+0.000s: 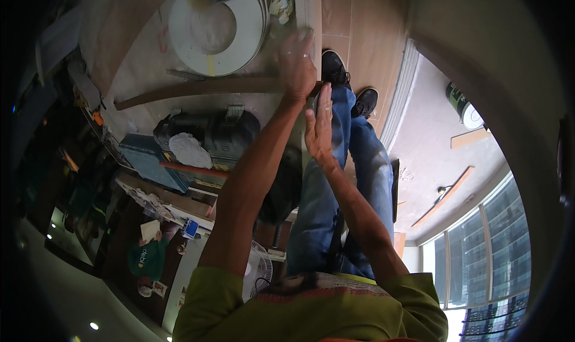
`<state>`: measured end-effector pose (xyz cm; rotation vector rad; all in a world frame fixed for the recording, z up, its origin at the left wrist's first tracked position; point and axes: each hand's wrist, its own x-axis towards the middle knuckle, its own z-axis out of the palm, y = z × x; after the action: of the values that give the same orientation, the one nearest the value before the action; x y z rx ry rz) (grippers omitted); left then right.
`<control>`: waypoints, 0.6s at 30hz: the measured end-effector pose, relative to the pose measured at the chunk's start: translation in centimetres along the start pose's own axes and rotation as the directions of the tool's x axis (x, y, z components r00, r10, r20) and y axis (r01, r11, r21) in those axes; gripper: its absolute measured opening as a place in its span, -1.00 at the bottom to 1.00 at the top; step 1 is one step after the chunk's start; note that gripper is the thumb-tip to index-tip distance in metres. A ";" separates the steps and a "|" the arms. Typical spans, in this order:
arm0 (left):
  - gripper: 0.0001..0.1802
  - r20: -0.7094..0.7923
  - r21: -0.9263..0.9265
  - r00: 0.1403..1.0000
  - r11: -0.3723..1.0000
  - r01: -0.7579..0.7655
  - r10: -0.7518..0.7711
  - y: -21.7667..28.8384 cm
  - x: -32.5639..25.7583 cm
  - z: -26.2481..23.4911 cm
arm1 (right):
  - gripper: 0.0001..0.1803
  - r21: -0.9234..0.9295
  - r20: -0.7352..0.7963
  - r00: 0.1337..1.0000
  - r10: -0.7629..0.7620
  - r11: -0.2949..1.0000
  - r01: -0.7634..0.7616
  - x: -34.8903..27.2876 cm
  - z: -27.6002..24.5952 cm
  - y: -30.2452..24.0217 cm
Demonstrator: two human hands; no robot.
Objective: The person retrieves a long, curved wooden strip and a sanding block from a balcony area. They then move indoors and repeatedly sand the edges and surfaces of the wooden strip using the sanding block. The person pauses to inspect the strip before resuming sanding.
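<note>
My left hand [296, 66] is closed over the end of a long, thin brown wooden strip [197, 90] running left across the floor. My right hand [319, 123] is open and flat, fingers straight, just beside that end. A white coil of edge banding [239, 48] lies just beyond the strip, and a black tool case [218, 135] sits on its near side.

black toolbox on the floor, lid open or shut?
Shut: the black toolbox has its lid down and flush, with a white cloth lying on top.
</note>
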<state>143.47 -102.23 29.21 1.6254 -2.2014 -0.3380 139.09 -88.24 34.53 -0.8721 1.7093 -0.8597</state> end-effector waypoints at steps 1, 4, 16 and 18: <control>-0.44 0.000 0.019 1.000 1.000 0.006 -0.006 0.1 0.0 -0.1 | -0.26 -0.026 0.027 0.999 0.031 0.999 -0.030 -1.1 0.1 0.4; -0.45 0.024 0.042 1.000 0.999 0.007 -0.008 0.1 0.1 -0.1 | -0.27 -0.022 0.000 1.000 0.003 1.000 -0.003 1.1 -0.3 -0.2; -0.50 0.015 0.016 1.000 1.000 0.017 -0.017 0.2 -0.1 -0.4 | -0.31 0.326 0.341 0.826 0.449 0.767 -0.552 -0.3 -12.0 3.5; -0.50 0.010 0.017 1.000 1.000 0.012 -0.012 0.2 0.1 -0.9 | -0.28 0.321 0.512 0.785 0.349 0.770 -0.552 2.4 -13.0 1.2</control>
<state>143.69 -102.22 30.11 1.6502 -2.2088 -0.3320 125.89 -87.83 35.77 -0.2529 1.1755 -0.6257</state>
